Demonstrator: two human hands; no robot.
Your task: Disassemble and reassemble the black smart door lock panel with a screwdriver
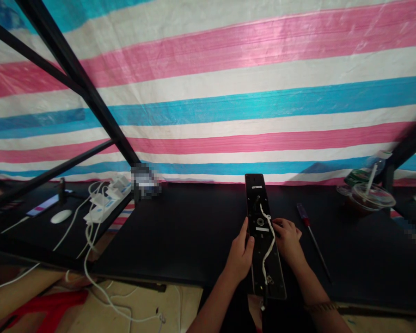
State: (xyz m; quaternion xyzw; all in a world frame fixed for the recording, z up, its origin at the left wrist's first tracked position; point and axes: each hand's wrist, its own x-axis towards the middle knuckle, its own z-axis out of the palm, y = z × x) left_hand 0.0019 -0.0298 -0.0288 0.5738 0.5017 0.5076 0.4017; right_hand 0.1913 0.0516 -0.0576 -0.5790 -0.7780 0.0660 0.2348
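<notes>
A long black panel (257, 254) lies upright in view across the table's front edge, its near end over my lap. A white wrapped cable (271, 245) runs down its face to a small connector below the near end. My left hand (240, 256) holds the panel's left edge, thumb and fingers against it. At the right edge, my right hand (288, 238) has its fingers curled against the panel beside the cable; its fingertips are partly hidden. A screwdriver (306, 221) with a dark red and purple handle rests on the table to the right of my right hand.
The black table (180, 231) carries a lidded plastic cup with a straw (372, 199) at the right. On the left are a white power strip (107, 206) with cables, a white mouse (61, 216) and a phone (43, 205). Another person's arm (24, 289) shows at lower left.
</notes>
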